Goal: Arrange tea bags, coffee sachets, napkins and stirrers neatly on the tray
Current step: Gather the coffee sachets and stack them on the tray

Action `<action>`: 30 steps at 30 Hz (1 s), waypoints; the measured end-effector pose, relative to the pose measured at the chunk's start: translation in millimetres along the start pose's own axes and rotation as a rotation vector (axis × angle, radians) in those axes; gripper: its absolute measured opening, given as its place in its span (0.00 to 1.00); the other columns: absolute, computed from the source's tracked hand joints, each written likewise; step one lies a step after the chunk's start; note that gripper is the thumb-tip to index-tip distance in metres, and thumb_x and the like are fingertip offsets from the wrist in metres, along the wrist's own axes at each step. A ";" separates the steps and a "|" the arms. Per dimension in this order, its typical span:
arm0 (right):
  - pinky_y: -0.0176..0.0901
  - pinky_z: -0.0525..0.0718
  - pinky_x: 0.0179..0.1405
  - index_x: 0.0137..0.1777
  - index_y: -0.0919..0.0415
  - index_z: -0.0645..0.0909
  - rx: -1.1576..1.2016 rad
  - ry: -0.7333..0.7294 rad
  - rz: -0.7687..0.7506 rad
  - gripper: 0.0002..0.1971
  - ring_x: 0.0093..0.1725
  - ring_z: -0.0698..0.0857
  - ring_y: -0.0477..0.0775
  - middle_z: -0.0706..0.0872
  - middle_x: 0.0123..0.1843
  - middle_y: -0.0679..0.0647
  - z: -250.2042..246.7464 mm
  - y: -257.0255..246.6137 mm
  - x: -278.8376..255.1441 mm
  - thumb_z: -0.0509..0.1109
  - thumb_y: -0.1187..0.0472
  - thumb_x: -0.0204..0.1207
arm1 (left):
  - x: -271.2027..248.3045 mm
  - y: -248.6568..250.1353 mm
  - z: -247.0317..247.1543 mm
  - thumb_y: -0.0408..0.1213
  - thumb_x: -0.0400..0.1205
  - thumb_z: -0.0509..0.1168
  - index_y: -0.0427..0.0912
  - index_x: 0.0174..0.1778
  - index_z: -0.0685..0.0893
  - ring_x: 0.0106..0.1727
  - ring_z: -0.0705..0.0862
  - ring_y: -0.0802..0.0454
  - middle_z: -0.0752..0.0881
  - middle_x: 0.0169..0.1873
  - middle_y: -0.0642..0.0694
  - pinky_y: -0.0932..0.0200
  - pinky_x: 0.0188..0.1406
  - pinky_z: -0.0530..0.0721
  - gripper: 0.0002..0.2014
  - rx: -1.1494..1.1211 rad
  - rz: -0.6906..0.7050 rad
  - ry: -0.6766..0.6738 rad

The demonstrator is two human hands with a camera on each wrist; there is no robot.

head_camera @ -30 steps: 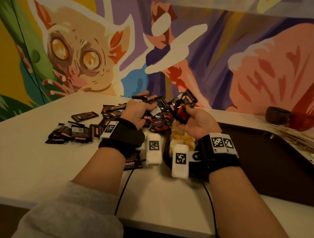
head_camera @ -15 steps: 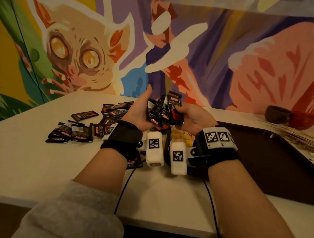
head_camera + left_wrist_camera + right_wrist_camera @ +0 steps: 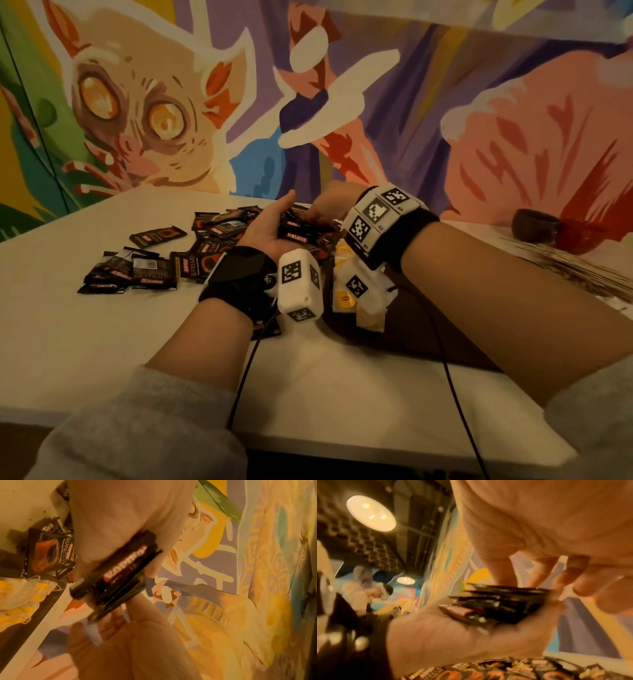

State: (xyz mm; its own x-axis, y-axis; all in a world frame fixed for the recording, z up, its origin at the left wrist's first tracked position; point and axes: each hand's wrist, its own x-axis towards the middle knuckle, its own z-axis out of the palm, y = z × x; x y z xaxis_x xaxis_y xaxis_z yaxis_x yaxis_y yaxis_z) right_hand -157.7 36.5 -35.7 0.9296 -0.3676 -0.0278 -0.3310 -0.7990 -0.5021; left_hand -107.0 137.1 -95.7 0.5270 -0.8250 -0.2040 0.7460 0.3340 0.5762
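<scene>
White table with dark tray at right, tea bags on its left edge. Loose sachets scattered left. Left hand palm-up, cradling a sachet stack; right hand pinches the stack from above.

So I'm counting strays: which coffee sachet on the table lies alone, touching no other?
The single sachet at the far left, angled, apart from the pile.
</scene>
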 end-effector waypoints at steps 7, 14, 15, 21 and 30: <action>0.45 0.72 0.71 0.83 0.56 0.51 -0.117 -0.342 -0.177 0.43 0.76 0.68 0.54 0.63 0.79 0.53 -16.4 -11.8 -14.2 0.72 0.50 0.74 | -6.9 -1.6 7.6 0.48 0.85 0.60 0.39 0.52 0.81 0.50 0.84 0.45 0.86 0.47 0.37 0.52 0.41 0.83 0.14 0.100 0.180 0.142; 0.50 0.89 0.47 0.81 0.55 0.47 -0.044 -0.353 -0.214 0.53 0.65 0.77 0.55 0.71 0.68 0.54 -7.0 -2.7 -6.8 0.81 0.65 0.64 | -11.9 -8.1 19.5 0.56 0.78 0.67 0.42 0.68 0.79 0.57 0.81 0.41 0.82 0.59 0.36 0.45 0.52 0.82 0.28 0.046 0.004 0.031; 0.46 0.89 0.43 0.80 0.55 0.48 -0.036 -0.358 -0.212 0.52 0.63 0.79 0.54 0.73 0.65 0.54 -7.2 -1.4 -8.2 0.81 0.65 0.64 | -10.1 -8.6 17.8 0.58 0.76 0.68 0.43 0.69 0.79 0.58 0.82 0.42 0.82 0.60 0.37 0.47 0.51 0.84 0.30 0.054 0.008 0.036; 0.41 0.86 0.46 0.70 0.61 0.61 0.005 -0.268 -0.269 0.38 0.54 0.81 0.50 0.79 0.56 0.55 -0.7 3.3 -12.4 0.78 0.70 0.64 | -7.4 -9.6 14.1 0.64 0.73 0.68 0.43 0.63 0.82 0.58 0.82 0.40 0.85 0.54 0.39 0.43 0.52 0.84 0.31 0.094 0.027 0.019; 0.49 0.71 0.74 0.83 0.57 0.49 -0.085 -0.053 -0.340 0.55 0.77 0.65 0.54 0.64 0.79 0.54 -1.6 20.9 -12.5 0.83 0.58 0.62 | -9.5 -9.9 12.3 0.40 0.83 0.58 0.40 0.53 0.84 0.47 0.86 0.45 0.90 0.41 0.41 0.50 0.44 0.84 0.12 0.224 0.149 -0.011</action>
State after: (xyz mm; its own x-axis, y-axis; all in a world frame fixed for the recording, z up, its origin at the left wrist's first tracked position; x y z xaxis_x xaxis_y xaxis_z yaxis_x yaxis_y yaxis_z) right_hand -176.5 23.6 -44.5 0.9953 -0.0507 0.0831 -0.0115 -0.9089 -0.4170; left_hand -124.5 136.0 -89.7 0.6188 -0.7796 -0.0964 0.5513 0.3435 0.7603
